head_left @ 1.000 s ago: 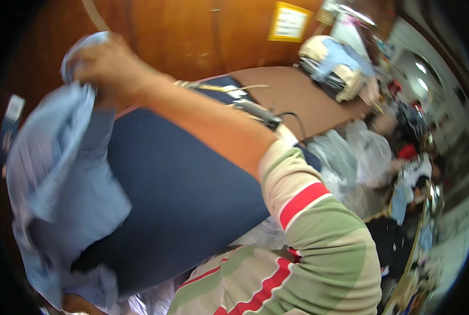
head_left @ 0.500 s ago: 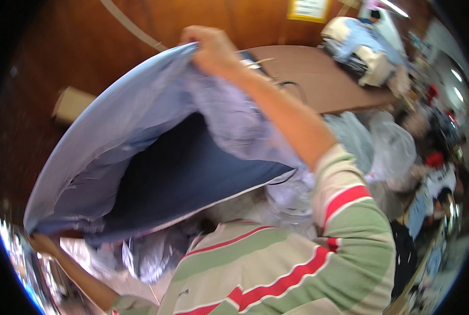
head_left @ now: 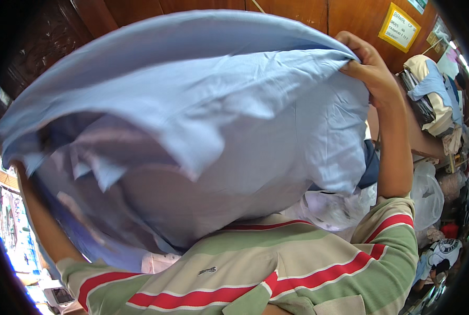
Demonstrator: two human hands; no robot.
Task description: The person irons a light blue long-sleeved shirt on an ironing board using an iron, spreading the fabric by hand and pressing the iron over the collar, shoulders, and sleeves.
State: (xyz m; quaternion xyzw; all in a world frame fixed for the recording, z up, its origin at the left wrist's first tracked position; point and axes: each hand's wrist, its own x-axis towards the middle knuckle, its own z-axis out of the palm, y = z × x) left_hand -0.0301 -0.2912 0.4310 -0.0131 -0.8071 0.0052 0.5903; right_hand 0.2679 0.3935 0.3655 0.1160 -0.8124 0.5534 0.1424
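Observation:
A large light blue cloth (head_left: 255, 100) is spread wide between my raised hands and fills the middle of the view. Its upper edge bows up in a long arc, and loose pointed folds hang below, blurred by motion. My right hand (head_left: 370, 68) pinches the upper right corner, with thumb and fingers closed over the fabric. At the far left, my left hand (head_left: 18, 169) holds the other end; its fingers are mostly covered by the cloth. A dark navy piece of fabric (head_left: 370, 165) shows under the right side.
Behind the cloth stands a brown wooden wall (head_left: 297, 16) with a yellow-framed sign (head_left: 399, 27). To the right, a pile of folded clothes (head_left: 431, 94) lies on a brown board (head_left: 418, 131). Clear plastic bags (head_left: 428, 194) hang below it. A person (head_left: 439, 260) is at the lower right.
Both hands have risen, my right one moving right, stretching the light blue cloth wider. The dark navy fabric that showed inside it is now mostly covered. The view has turned left.

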